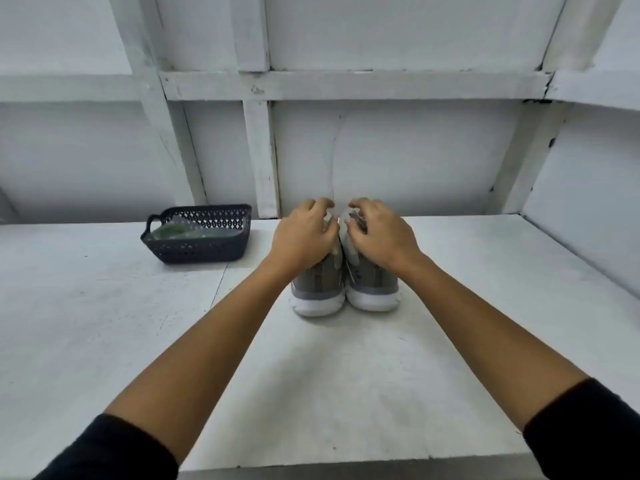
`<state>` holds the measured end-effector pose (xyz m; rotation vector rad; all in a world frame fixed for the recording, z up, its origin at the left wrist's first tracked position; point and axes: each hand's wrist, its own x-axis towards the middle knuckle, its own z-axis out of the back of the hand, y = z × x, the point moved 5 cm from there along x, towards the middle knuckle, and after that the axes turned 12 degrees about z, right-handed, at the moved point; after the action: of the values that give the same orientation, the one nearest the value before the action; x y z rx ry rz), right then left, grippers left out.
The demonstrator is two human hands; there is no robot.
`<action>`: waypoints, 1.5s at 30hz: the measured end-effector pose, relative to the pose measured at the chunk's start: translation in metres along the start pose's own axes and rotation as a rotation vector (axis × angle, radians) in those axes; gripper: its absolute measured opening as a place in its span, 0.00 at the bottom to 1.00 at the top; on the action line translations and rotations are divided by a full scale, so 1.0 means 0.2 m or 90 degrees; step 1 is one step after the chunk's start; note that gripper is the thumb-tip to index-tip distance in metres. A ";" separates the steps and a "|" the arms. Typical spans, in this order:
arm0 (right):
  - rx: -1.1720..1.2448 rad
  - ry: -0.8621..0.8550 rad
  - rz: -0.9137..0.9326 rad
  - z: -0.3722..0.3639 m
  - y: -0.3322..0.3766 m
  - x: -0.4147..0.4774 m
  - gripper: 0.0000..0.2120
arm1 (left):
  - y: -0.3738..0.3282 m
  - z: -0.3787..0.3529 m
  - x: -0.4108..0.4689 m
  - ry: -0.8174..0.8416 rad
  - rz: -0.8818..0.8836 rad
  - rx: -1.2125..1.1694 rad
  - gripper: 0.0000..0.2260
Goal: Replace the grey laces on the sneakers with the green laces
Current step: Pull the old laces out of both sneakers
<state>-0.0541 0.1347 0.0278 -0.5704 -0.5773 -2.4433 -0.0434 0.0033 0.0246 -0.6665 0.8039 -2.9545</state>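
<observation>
White-painted wall (381, 150) with timber framing fills the upper half of the frame. Below it a white table (104, 323) spreads across the whole lower half, scuffed and marked in places. Two bare forearms reach from the bottom corners toward the centre, each ending in a black sleeve (114, 452) at the lower edge.

At the centre of the frame a pair of grey sneakers with white soles stands on the table, heels facing the viewer and touching side by side. The left hand (301, 233) lies over the top of the left sneaker (318, 289), its fingers curled down around the shoe's upper part. The right hand (384, 237) clasps the top of the right sneaker (374, 289) the same way, fingers curled, thumb tucked toward the gap between the shoes. Whether either hand pinches a lace cannot be told.

Left of centre, near the wall, sits a dark blue perforated basket (201, 252) with a handle. Inside it lie the green laces (169, 232), seemingly in clear wrapping, well apart from the shoes.
</observation>
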 end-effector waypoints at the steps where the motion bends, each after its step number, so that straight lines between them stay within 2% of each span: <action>1: -0.014 0.009 -0.004 -0.01 0.00 -0.02 0.16 | 0.01 -0.01 -0.03 -0.006 0.003 -0.007 0.12; 4: -0.065 0.024 0.010 -0.07 -0.01 -0.08 0.13 | 0.04 -0.06 -0.09 -0.042 0.006 -0.004 0.08; 9: -0.123 0.059 0.023 -0.11 -0.02 -0.12 0.11 | 0.08 -0.12 -0.14 -0.006 -0.008 0.092 0.13; 13: -0.118 0.049 0.027 -0.11 -0.02 -0.13 0.10 | 0.08 -0.13 -0.16 -0.013 -0.083 0.170 0.15; 18: -0.112 0.049 0.026 -0.10 -0.01 -0.13 0.09 | 0.07 -0.09 -0.18 -0.037 -0.146 0.097 0.14; 21: -0.113 0.061 0.022 -0.10 -0.01 -0.13 0.09 | 0.11 -0.05 -0.18 -0.068 -0.176 0.105 0.15; 29: 0.019 0.040 -0.030 -0.04 -0.02 -0.10 0.13 | 0.26 0.03 -0.20 -0.061 -0.192 0.113 0.16; 33: 0.081 0.016 -0.088 -0.01 -0.13 -0.05 0.11 | 0.20 0.08 -0.16 -0.098 -0.122 0.137 0.24; 35: 0.102 -0.007 -0.123 0.00 -0.21 -0.02 0.10 | 0.11 0.11 -0.12 -0.130 -0.104 0.113 0.24; 39: 0.123 -0.001 -0.189 0.00 -0.33 0.01 0.13 | -0.05 0.02 0.00 -0.049 -0.073 0.082 0.14; 42: 0.156 0.049 -0.231 -0.03 -0.38 0.00 0.18 | -0.13 -0.11 0.07 0.049 -0.049 0.076 0.11; 45: 0.169 0.085 -0.241 -0.06 -0.40 -0.01 0.18 | -0.16 -0.22 0.09 0.112 -0.010 0.070 0.11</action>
<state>-0.1031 0.1898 -0.0048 -0.1989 -1.0108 -2.6617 -0.0745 0.0505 0.0122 -0.4127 0.6401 -3.0772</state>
